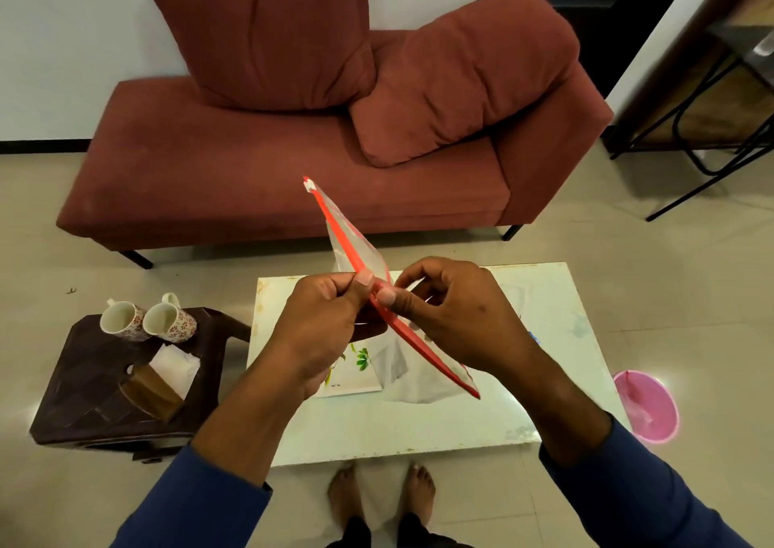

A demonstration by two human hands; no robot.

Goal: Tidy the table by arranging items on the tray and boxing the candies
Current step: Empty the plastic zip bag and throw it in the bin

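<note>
Both hands hold a clear plastic zip bag with a red seal strip [364,254] above the white tabletop [544,317]: the left hand [331,321] and the right hand [452,317] each pinch the strip between thumb and fingers. What the bag holds cannot be made out. A white floral tray [352,375] lies half hidden beneath it. 2 patterned mugs [146,321] lie tipped on the dark brown stool [83,380].

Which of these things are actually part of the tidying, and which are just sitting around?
Part of the job:
zip bag, pinched by left hand and right hand
tray
white table
two mugs, likely

Lying about:
sofa
cushions
pink bucket
</note>
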